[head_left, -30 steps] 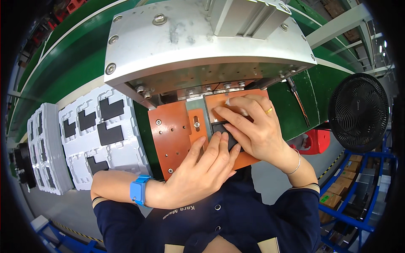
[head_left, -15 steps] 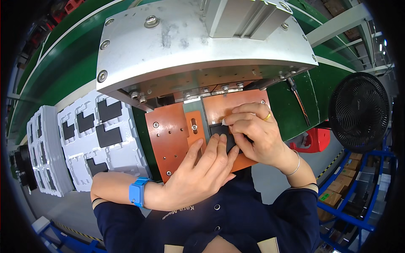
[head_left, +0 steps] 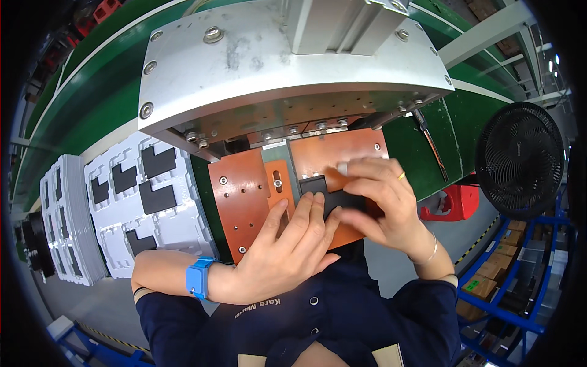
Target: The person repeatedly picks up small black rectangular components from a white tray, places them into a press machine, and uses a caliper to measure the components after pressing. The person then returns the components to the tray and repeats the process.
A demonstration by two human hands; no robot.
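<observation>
A black L-shaped piece (head_left: 314,184) lies on the orange fixture plate (head_left: 240,205), against a strip along the plate's middle. My left hand (head_left: 290,238) rests on it with outstretched fingers, the fingertips touching the piece's near-left part. Above the right part of the piece is my right hand (head_left: 388,205), its thumb and fingers apart and somewhat blurred. A small pale patch (head_left: 342,167) shows at a fingertip of that hand; I cannot make out what it is. Left of the piece, an orange slotted block (head_left: 277,183) is bolted to the plate.
A large metal press frame (head_left: 293,73) stands just behind the plate. On the left, a white tray (head_left: 110,235) holds several black L-shaped pieces, beside a stack of trays (head_left: 67,226). A black fan (head_left: 520,160) and a red object (head_left: 458,203) are on the right.
My right hand has let go of a small pale bit at the piece's far edge; its fingers have spread and moved slightly right. My left hand stays on the piece.
</observation>
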